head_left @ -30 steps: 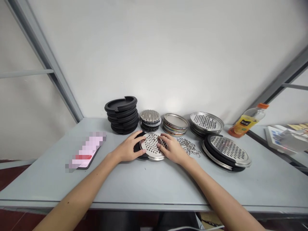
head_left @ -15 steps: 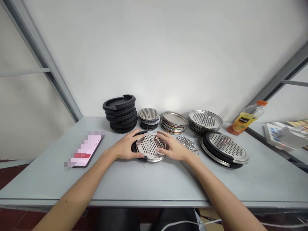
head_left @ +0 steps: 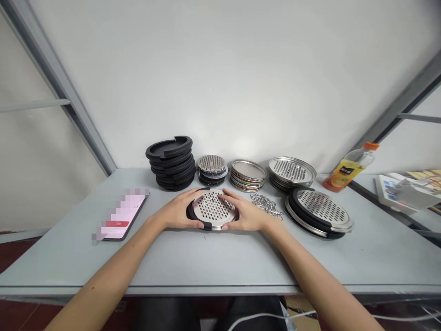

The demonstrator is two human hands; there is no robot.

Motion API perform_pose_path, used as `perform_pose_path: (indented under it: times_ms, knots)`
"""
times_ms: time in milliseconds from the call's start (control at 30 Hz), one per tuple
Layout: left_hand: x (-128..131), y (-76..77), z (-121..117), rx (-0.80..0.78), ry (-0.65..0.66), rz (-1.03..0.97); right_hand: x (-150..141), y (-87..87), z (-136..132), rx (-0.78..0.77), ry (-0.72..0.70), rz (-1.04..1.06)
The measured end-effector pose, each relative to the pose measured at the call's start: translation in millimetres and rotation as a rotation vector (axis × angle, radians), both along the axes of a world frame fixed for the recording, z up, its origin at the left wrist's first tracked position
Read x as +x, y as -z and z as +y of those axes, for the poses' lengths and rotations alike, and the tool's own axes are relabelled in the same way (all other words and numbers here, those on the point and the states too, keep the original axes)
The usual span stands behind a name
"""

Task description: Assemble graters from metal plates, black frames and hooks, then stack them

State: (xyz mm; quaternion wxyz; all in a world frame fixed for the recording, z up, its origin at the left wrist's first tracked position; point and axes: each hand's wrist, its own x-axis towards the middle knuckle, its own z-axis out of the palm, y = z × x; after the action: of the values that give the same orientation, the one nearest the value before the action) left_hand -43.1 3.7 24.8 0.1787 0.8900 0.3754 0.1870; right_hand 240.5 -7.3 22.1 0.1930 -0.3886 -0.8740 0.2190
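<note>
A round metal grater (head_left: 213, 207) with a black rim part on its left lies flat on the table in front of me. My left hand (head_left: 179, 210) grips its black left side, thumb at the near edge and fingers at the far edge. Around the right side curls my right hand (head_left: 245, 212), with the thumb on the near rim and fingertips by the far edge of the perforated plate. A small heap of metal clips (head_left: 266, 205) lies just beyond my right hand. The underside of the grater is hidden.
Behind stand a stack of black rims (head_left: 171, 165), small perforated discs (head_left: 212, 169), plain metal discs (head_left: 248, 174) and larger grater plates (head_left: 292, 174). Black-rimmed graters (head_left: 320, 211) lie at right, near an orange drink bottle (head_left: 351, 168). A phone (head_left: 126, 214) lies at left.
My right thumb has moved from the top of the perforated plate down to its near rim. The right hand now closes around the grater's side; the left hand keeps its grip.
</note>
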Motion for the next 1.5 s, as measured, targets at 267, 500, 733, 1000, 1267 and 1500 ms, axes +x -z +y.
perform_pose_path:
  times_ms: [267, 500, 733, 1000, 1267, 1500]
  knots:
    - [6, 0.0, -4, 0.002, 0.013, -0.002, -6, 5.2, -1, 0.069, -0.028, 0.042]
    - [-3, -6.9, 0, 0.013, 0.002, 0.026, 7, 0.0, 5, 0.080, -0.011, 0.014]
    - [-3, -11.6, 0, 0.035, 0.023, 0.001, 12, -0.6, 9, 0.066, -0.021, 0.030]
    - [-3, -9.9, 1, -0.008, 0.030, -0.053, 4, 1.1, 7, 0.047, -0.007, 0.051]
    - [-1, -11.0, 1, -0.016, 0.036, -0.075, 1, 3.9, 6, -0.010, -0.017, 0.171]
    - [-1, -6.6, 2, 0.000, 0.015, -0.108, -2, 11.6, 8, -0.019, 0.022, 0.129]
